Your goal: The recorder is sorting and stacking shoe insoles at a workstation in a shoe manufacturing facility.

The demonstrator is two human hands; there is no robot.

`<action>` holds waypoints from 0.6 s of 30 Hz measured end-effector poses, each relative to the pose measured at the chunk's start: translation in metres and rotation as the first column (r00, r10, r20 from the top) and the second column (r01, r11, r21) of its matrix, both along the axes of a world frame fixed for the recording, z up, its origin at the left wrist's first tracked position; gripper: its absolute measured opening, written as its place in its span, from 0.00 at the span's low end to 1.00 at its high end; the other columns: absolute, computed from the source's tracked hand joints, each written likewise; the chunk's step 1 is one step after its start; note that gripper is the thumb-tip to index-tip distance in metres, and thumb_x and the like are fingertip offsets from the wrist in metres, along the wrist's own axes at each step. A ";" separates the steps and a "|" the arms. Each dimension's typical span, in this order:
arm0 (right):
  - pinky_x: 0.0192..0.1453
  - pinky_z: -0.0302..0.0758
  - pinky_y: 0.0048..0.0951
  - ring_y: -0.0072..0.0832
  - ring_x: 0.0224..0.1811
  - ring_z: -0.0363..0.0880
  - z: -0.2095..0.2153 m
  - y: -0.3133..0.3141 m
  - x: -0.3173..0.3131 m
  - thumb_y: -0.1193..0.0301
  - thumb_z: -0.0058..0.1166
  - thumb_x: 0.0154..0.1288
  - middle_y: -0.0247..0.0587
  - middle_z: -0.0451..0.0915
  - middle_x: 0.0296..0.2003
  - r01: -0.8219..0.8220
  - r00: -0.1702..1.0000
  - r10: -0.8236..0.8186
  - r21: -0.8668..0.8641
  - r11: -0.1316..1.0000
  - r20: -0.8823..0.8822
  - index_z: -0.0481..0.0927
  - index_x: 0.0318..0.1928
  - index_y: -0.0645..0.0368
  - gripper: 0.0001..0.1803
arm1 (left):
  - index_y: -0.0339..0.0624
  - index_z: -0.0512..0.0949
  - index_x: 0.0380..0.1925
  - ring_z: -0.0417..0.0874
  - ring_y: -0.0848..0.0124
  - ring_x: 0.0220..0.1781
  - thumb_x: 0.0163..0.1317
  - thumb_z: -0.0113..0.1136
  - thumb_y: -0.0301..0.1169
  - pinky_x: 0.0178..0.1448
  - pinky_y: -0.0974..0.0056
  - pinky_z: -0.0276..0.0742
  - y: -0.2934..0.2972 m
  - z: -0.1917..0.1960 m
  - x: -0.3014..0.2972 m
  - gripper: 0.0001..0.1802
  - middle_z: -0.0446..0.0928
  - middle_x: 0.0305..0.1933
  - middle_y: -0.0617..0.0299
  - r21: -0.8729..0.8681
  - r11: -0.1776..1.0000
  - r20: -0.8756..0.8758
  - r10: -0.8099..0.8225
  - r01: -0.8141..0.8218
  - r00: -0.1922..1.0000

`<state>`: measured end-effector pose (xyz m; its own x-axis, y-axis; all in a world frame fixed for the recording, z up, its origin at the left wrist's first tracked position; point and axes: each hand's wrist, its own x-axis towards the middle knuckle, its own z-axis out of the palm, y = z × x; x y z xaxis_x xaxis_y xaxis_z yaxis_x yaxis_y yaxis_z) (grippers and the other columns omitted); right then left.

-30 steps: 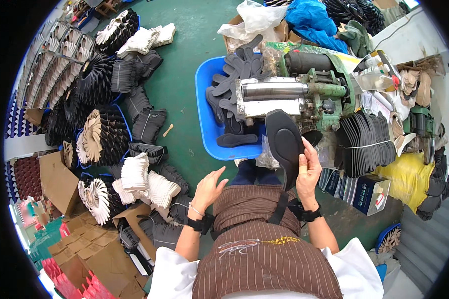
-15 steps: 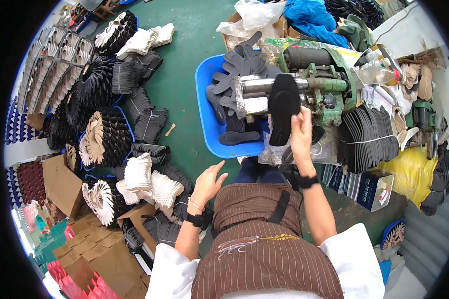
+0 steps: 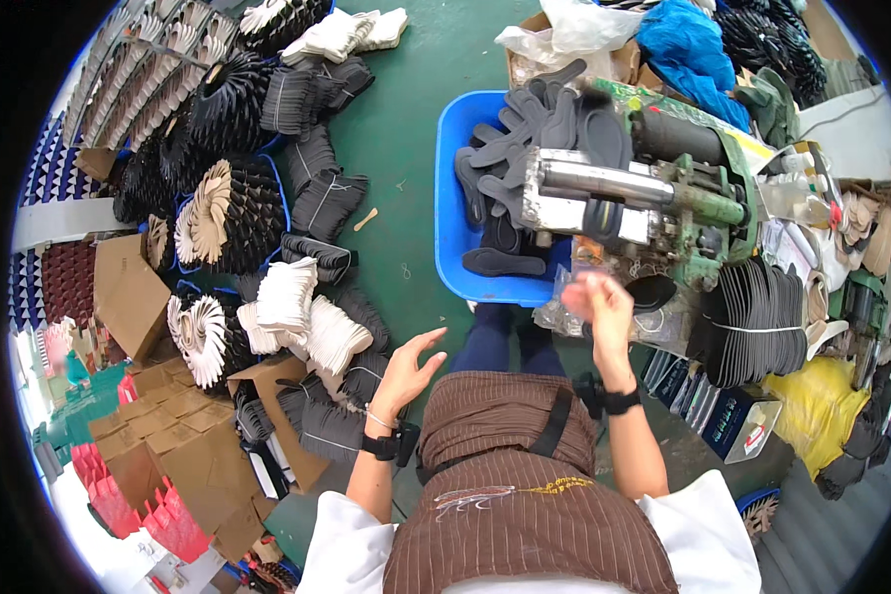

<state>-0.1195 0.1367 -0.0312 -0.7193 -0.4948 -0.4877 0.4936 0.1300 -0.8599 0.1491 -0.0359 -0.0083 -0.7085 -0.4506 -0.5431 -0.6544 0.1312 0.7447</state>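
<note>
A dark insole (image 3: 604, 137) sits at the metal rollers (image 3: 604, 181) of a green machine (image 3: 708, 198), part of it showing beyond them and part on the near side. My right hand (image 3: 604, 305) is just in front of the machine, apart from the insole, over clear plastic. Its fingers are loosely bent and somewhat blurred, with nothing visible in them. My left hand (image 3: 406, 371) hovers over the floor by my apron, fingers spread and holding nothing. Left of the rollers, a blue bin (image 3: 448, 228) holds many loose dark grey insoles (image 3: 505, 262).
A tied stack of dark insoles (image 3: 752, 322) stands right of the machine, near a yellow bag (image 3: 820, 406). Bundles of grey (image 3: 327, 208) and white insoles (image 3: 287, 297) lie on the left floor beside cardboard boxes (image 3: 129, 297). Plastic bags (image 3: 589, 25) lie behind the machine.
My right hand has let go of the insole and drawn back toward me. The insole has moved from above the rollers into them. My left hand stays spread; the view has shifted.
</note>
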 end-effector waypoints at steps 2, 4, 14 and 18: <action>0.39 0.81 0.27 0.28 0.35 0.84 -0.018 0.013 0.025 0.66 0.50 0.71 0.43 0.83 0.36 -0.163 0.983 0.154 0.086 0.983 0.105 0.78 0.45 0.64 0.13 | 0.42 0.69 0.62 0.71 0.63 0.65 0.62 0.60 0.32 0.68 0.56 0.65 -0.021 0.041 -0.031 0.27 0.71 0.63 0.57 0.262 0.965 -0.199 0.036 0.018 0.979; 0.38 0.80 0.26 0.27 0.34 0.84 -0.029 0.016 0.044 0.67 0.50 0.71 0.44 0.84 0.35 -0.276 0.946 0.233 0.179 0.944 0.226 0.79 0.45 0.64 0.13 | 0.38 0.72 0.57 0.65 0.60 0.69 0.62 0.59 0.33 0.72 0.53 0.58 -0.044 0.093 -0.083 0.24 0.65 0.67 0.50 0.373 0.895 -0.578 0.018 0.245 0.816; 0.38 0.79 0.25 0.24 0.36 0.82 -0.053 -0.153 0.068 0.72 0.50 0.69 0.39 0.83 0.37 -0.191 0.975 0.219 0.392 0.900 -0.029 0.80 0.45 0.60 0.10 | 0.39 0.70 0.59 0.70 0.55 0.64 0.70 0.49 0.37 0.63 0.52 0.65 -0.108 0.237 -0.150 0.21 0.74 0.59 0.52 0.312 0.184 -0.716 0.690 0.932 0.103; 0.38 0.77 0.25 0.24 0.37 0.82 -0.029 -0.242 0.090 0.72 0.51 0.68 0.38 0.83 0.37 -0.248 0.963 0.269 0.306 0.919 -0.027 0.80 0.45 0.61 0.09 | 0.39 0.71 0.58 0.70 0.55 0.64 0.70 0.50 0.37 0.64 0.51 0.64 -0.166 0.239 -0.134 0.21 0.74 0.59 0.52 0.296 0.142 -0.715 0.688 0.945 0.121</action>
